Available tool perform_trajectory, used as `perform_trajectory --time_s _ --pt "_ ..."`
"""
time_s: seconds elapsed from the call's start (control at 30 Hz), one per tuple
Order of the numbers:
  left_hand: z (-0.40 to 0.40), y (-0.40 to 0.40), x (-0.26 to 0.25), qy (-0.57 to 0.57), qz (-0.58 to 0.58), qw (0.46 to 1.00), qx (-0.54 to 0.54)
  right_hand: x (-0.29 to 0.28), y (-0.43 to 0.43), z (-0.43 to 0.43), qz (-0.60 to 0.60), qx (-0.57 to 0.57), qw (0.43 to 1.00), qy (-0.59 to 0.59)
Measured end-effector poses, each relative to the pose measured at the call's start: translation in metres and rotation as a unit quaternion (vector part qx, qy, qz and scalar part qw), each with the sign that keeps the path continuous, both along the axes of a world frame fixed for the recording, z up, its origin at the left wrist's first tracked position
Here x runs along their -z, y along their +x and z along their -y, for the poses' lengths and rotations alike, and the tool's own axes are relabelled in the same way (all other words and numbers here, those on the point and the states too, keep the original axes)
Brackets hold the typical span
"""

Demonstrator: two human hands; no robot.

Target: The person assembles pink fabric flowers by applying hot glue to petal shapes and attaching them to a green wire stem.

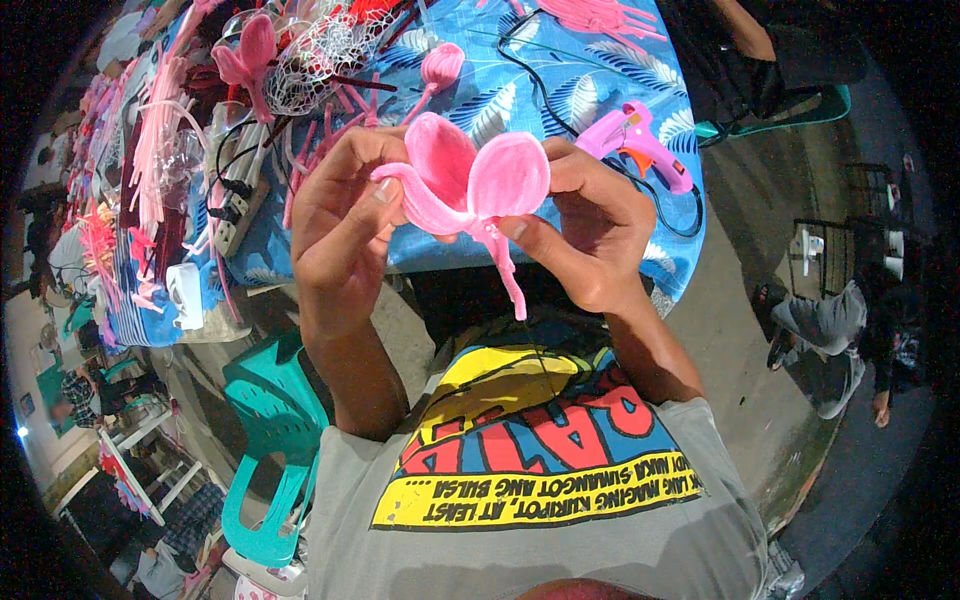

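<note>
Between my hands is a pink flower of fuzzy pipe cleaners, with cupped petals and a short stem pointing down. My left hand pinches a narrow curled petal edge between thumb and fingers. At the base and the rounded right petal, my right hand grips with its thumb near the stem's top. Beyond the flower lies a pink pipe-cleaner bud on the blue leaf-patterned tablecloth. A pink and purple hot glue gun with an orange trigger rests right of my right hand.
A power strip with plugs, bundled pink pipe cleaners, another pink flower and white netting crowd the table's left. A black cord crosses the cloth. A green plastic chair stands at lower left. Other people are around.
</note>
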State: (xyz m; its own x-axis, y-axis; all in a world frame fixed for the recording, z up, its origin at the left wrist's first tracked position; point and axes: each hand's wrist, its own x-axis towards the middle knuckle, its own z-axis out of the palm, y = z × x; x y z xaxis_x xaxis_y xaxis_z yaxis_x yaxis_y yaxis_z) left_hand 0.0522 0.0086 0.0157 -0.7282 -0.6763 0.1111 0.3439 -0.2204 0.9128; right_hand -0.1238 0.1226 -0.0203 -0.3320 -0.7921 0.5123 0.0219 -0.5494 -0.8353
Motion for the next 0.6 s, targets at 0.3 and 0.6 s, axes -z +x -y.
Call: perform_trajectory --time_s 0.3,0.6 --pt "-0.0018 0.0023 -0.0023 0.017 -0.016 1.0 0.003 0.0012 0.0028 -0.0018 -0.006 0.027 0.999 -0.039" --pt "-0.0013 0.0025 -0.0027 0.009 -0.015 1.0 0.005 -0.003 -0.0021 -0.0021 -0.032 0.022 0.998 -0.056"
